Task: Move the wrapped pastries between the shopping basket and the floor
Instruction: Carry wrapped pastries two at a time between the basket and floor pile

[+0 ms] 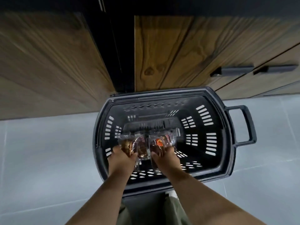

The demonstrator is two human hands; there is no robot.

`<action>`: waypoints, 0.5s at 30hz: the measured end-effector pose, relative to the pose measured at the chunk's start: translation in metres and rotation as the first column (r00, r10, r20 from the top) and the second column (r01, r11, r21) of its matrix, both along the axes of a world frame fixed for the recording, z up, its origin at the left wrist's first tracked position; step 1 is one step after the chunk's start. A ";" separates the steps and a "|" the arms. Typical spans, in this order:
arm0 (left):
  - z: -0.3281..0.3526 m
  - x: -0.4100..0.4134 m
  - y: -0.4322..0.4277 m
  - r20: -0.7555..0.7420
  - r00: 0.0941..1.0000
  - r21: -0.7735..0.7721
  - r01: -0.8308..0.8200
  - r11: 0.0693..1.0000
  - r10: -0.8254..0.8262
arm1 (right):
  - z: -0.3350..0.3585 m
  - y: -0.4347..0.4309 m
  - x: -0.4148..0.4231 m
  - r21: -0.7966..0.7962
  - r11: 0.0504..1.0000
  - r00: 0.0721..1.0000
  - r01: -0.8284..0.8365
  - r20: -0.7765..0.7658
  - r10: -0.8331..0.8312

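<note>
A black slotted shopping basket stands on the grey tiled floor right below me. Both my arms reach down into it. My left hand grips wrapped pastries in clear plastic, brown and round. My right hand grips more wrapped pastries with an orange and red label. The two bundles touch in the middle, inside the basket above its bottom. Whether other pastries lie beneath them is hidden by my hands.
Wooden cabinet fronts with dark handles rise just behind the basket. A dark gap separates the left and right panels. The basket's side handle sticks out to the right. Open floor lies on both sides.
</note>
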State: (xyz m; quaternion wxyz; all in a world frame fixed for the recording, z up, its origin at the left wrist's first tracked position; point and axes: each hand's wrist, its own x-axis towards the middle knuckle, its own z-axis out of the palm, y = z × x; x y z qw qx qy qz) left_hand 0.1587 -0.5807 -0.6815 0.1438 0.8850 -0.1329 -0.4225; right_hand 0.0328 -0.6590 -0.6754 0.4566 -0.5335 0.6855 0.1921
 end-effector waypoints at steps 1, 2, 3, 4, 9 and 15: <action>-0.013 0.000 -0.001 0.009 1.000 0.023 0.020 1.000 -0.021 | -0.012 0.000 0.002 0.002 1.000 1.000 -0.014 -0.018 0.014; -0.025 0.001 -0.003 0.016 0.999 0.036 0.040 0.999 -0.041 | -0.023 -0.001 0.004 0.003 0.999 0.998 -0.037 -0.043 0.037; -0.035 0.000 -0.005 0.015 0.998 0.055 0.055 0.997 -0.055 | -0.033 -0.002 0.006 0.004 0.998 0.996 -0.066 -0.065 0.066; -0.045 0.001 -0.007 0.013 0.998 0.066 0.058 0.996 -0.059 | -0.041 -0.003 0.009 0.007 0.996 0.992 -0.093 -0.080 0.093; -0.067 0.002 -0.015 -0.093 0.984 0.210 0.169 0.963 -0.153 | -0.061 -0.006 0.016 0.048 0.989 0.987 -0.143 -0.064 0.145; -0.050 0.007 -0.022 -0.055 0.969 0.253 0.245 0.936 -0.239 | -0.043 -0.012 0.023 -0.006 0.996 0.996 -0.085 0.004 0.085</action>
